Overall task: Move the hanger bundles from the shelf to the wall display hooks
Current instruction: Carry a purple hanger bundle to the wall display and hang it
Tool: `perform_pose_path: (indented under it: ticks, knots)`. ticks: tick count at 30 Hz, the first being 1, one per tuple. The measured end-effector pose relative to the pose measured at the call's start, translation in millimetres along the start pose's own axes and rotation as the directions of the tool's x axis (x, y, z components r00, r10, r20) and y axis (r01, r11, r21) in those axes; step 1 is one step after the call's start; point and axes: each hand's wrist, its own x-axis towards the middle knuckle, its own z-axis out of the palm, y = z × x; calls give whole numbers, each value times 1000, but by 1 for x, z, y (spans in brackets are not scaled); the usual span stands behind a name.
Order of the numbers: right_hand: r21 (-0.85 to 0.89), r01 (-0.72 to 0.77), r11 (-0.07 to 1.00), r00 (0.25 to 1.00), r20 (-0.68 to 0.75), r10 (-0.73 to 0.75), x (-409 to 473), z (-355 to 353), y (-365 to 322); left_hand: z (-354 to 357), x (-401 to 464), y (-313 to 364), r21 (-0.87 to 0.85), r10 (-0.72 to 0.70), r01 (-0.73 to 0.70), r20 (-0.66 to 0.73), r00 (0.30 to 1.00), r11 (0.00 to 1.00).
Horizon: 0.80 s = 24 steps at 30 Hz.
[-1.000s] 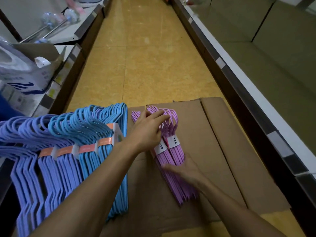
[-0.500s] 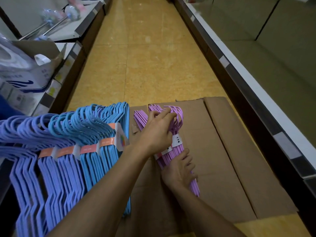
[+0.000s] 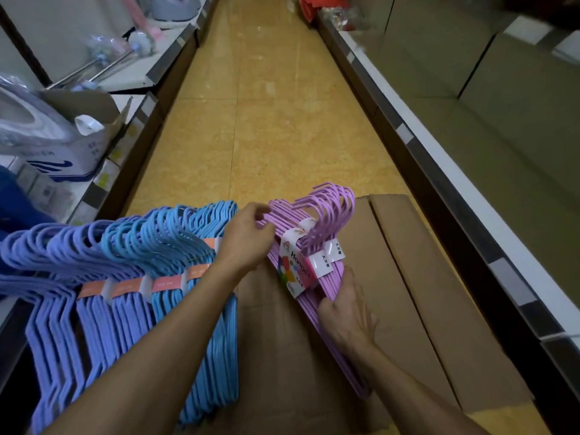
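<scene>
Pink hanger bundles [image 3: 317,262] with paper label bands are tilted up off a cardboard box [image 3: 408,293] in the middle of the aisle. My left hand [image 3: 248,237] grips their upper wires near the hooks. My right hand [image 3: 345,312] grips the lower legs of the same bundles. Several blue hanger bundles [image 3: 175,262] and periwinkle hanger bundles [image 3: 53,277] with orange bands lie overlapped along the left, under my left forearm.
A shelf [image 3: 135,73] on the left holds a white open carton [image 3: 62,146] and long-handled brushes. A long shelf edge [image 3: 455,171] runs along the right. The yellow tiled aisle floor [image 3: 266,120] stretches ahead. Red items [image 3: 314,4] sit far up the aisle.
Both hands have lifted the pink bundles off the cardboard and tilted them upright, so the colourful label now faces me. The right hand shifted from pressing flat to gripping the legs.
</scene>
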Motion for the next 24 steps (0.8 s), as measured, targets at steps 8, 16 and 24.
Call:
perform_pose_path:
  ticks: [8, 16, 24]
  knots:
    - [450, 131, 883, 980, 75, -183, 6, -47, -17, -14, 0, -6, -350, -356, 375, 120, 927, 859]
    - [522, 163, 837, 950, 146, -277, 5, -56, -13, -20, 15, 15, -854, -313, 408, 310, 898, 324]
    - [482, 239, 843, 926, 148, -347, 8, -53, -20, -22, 8, 9, -922, -420, 330, 224, 879, 200]
